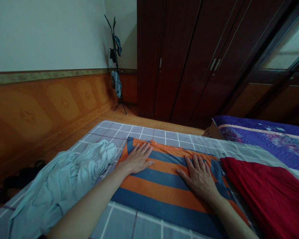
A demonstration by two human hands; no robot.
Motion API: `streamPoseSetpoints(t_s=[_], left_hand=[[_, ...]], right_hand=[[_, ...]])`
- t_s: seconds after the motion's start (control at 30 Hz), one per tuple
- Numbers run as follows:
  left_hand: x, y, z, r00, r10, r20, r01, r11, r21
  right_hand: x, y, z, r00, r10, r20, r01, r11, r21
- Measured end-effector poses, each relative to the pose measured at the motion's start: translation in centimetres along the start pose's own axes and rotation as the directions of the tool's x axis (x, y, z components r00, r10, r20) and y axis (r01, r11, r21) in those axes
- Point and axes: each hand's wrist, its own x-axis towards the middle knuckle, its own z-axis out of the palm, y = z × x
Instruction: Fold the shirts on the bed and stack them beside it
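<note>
On the checked bed (pixel 124 220), the orange-and-blue striped garment (pixel 161 193) lies spread out in front of you. Your left hand (pixel 139 158) and right hand (pixel 201 177) rest open on its far half, gripping nothing, apparently to hold the fabric flat. Crumpled pale cloth (pixel 72 176) on your left and red cloth (pixel 269 192) close on your right limit sideways room. Beyond stand a coat rack (pixel 116 54) and dark wardrobe (pixel 179 59).
</note>
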Motion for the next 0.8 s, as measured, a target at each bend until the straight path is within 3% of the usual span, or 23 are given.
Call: streamPoseSetpoints(t_s=[0.07,0.13,0.3,0.47,0.57,0.67,0.73,0.8], left_hand=[[0.0,-2.4,-0.4,0.978,-0.201,-0.059,0.203,0.979,0.028],[-0.1,-3.9,-0.7,0.949,-0.295,-0.108,0.300,0.953,0.035],[0.1,-4.6,-0.6,0.984,-0.148,-0.098,0.151,0.988,0.019],[-0.1,-4.2,-1.2,0.957,-0.252,-0.145,0.258,0.966,0.027],[-0.4,-1.2,-0.9,0.994,-0.036,-0.106,0.039,0.999,0.031],[-0.3,1.3,-0.1,0.976,0.212,-0.039,-0.212,0.977,0.005],[-0.1,1.1,0.2,0.986,0.167,-0.021,-0.167,0.986,0.003],[0.1,-0.4,0.0,0.999,-0.003,-0.042,0.004,1.000,0.024]], right_hand=[[0.0,0.0,0.1,1.000,0.005,-0.001,-0.005,1.000,0.002],[0.0,0.0,0.2,1.000,0.001,0.000,-0.001,1.000,0.002],[-0.1,0.0,0.5,1.000,-0.008,-0.025,0.008,1.000,0.007],[-0.1,0.0,0.3,1.000,-0.005,-0.012,0.005,1.000,-0.006],[0.0,-0.1,0.2,1.000,-0.001,-0.012,0.001,1.000,-0.002],[-0.1,-0.1,0.2,1.000,-0.004,-0.018,0.003,1.000,-0.006],[-0.1,-0.1,0.1,1.000,-0.008,-0.020,0.008,1.000,-0.009],[-0.1,-0.1,0.1,1.000,-0.012,-0.019,0.012,1.000,-0.005]])
